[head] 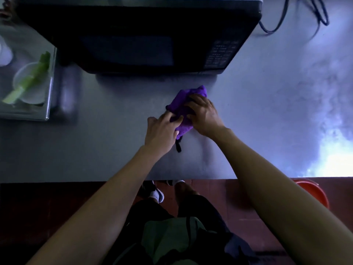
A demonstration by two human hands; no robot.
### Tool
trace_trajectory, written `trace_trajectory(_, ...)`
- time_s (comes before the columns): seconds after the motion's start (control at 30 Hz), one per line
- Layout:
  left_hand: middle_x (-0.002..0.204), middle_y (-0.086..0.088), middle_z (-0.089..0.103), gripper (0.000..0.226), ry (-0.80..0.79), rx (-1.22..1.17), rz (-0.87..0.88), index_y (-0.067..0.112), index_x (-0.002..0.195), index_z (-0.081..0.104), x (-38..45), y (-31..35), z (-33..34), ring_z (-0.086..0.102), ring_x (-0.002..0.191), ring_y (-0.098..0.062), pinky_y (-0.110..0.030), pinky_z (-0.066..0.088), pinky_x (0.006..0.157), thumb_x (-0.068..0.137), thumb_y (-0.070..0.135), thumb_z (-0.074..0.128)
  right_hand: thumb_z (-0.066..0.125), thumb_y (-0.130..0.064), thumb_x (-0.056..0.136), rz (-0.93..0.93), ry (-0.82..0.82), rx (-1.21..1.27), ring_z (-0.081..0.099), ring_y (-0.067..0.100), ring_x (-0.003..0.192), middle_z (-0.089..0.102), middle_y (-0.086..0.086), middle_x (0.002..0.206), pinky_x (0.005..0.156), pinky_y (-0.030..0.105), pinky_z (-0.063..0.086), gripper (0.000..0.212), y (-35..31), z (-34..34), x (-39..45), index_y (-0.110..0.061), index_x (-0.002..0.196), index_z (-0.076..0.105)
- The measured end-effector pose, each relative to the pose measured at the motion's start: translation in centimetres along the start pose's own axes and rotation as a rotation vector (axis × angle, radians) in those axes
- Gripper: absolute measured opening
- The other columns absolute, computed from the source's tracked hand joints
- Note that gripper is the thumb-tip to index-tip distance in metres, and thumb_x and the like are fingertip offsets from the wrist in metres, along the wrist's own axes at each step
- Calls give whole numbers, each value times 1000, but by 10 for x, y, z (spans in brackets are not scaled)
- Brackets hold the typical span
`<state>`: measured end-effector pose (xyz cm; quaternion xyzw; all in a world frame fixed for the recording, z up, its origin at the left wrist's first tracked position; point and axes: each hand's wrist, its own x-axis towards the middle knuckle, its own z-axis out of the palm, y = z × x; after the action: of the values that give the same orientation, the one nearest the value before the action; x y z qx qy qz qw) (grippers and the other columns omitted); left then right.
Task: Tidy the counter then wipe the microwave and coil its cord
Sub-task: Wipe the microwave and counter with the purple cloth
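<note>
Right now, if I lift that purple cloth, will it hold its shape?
Probably not: the purple cloth looks bunched and soft under the left hand and right hand, so it should flop. Its black loop trails loose and would likely dangle. It seems light.

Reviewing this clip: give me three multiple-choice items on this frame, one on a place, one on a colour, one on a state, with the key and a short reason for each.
1. Where does the cloth lie?
A. on top of the microwave
B. on the counter in front of the microwave
C. in the tray at the left

2. What colour is the cloth?
A. purple
B. yellow
C. white

3. How does the microwave cord lie?
A. coiled into a neat bundle
B. loose on the counter, right of the microwave
C. held in the right hand

Key: 1 B, the cloth rests on the counter before the microwave, under the left hand and the right hand. 2 A, it shows bright purple. 3 B, the cord trails in loose loops beside the microwave, with neither hand on it.
</note>
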<state>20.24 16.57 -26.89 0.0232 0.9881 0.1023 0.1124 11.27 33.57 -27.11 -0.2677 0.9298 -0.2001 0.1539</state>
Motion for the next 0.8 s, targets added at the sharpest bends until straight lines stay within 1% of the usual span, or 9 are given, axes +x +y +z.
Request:
trace_trajectory(0.13, 126, 6, 52, 49, -16, -39, 18, 33, 137, 54, 23, 23, -1, 55, 112, -16, -40, 38, 86, 89, 28, 63, 62, -30, 92, 97, -44, -13, 20, 30, 150, 23, 9, 163, 115, 45, 29, 51, 25, -14, -5, -22, 141, 53)
trace_trajectory(0.2, 126, 6, 52, 49, -15, -48, 31, 33, 137, 54, 27, 30, 0, 54, 114, -16, -40, 38, 88, 89, 27, 63, 61, -32, 93, 116, -60, -22, 16, 31, 151, 18, 10, 164, 115, 48, 30, 54, 33, -18, -9, -23, 144, 50)
trace_trajectory(0.3, 128, 6, 53, 49, -14, -51, 64, 33, 137, 54, 25, 36, 1, 52, 118, -16, -40, 38, 90, 90, 27, 64, 61, -33, 92, 130, -74, -13, 18, 33, 149, 24, 10, 162, 115, 51, 31, 54, 35, -23, -18, -22, 144, 50)
trace_trajectory(0.4, 130, 7, 53, 49, -41, -30, 107, 34, 138, 54, 18, 40, 0, 50, 121, -14, -38, 34, 90, 90, 30, 62, 63, -36, 91, 155, -102, -7, 20, 34, 148, 29, 11, 160, 116, 52, 32, 57, 33, -26, -32, -23, 145, 49)
trace_trajectory(0.57, 129, 9, 55, 49, -75, -71, 194, 35, 136, 56, -12, 36, 2, 49, 122, -12, -37, 31, 92, 89, 27, 63, 66, -46, 88, 259, -147, -1, 17, 34, 148, 25, 12, 161, 117, 51, 30, 66, 16, -14, -73, -24, 147, 46)
trace_trajectory(0.67, 125, 10, 56, 49, -98, -82, 224, 36, 135, 57, -35, 32, 5, 50, 120, -12, -38, 30, 91, 87, 27, 63, 70, -44, 85, 308, -122, 2, 22, 36, 145, 30, 15, 158, 115, 50, 32, 66, -1, 1, -100, -21, 144, 50)
trace_trajectory(0.8, 128, 11, 55, 50, -110, -52, 226, 35, 137, 54, -67, 24, 9, 49, 123, -11, -38, 31, 91, 88, 26, 58, 73, -37, 83, 366, -41, 22, 31, 38, 140, 39, 17, 153, 108, 52, 39, 60, -30, 25, -124, -19, 138, 57)
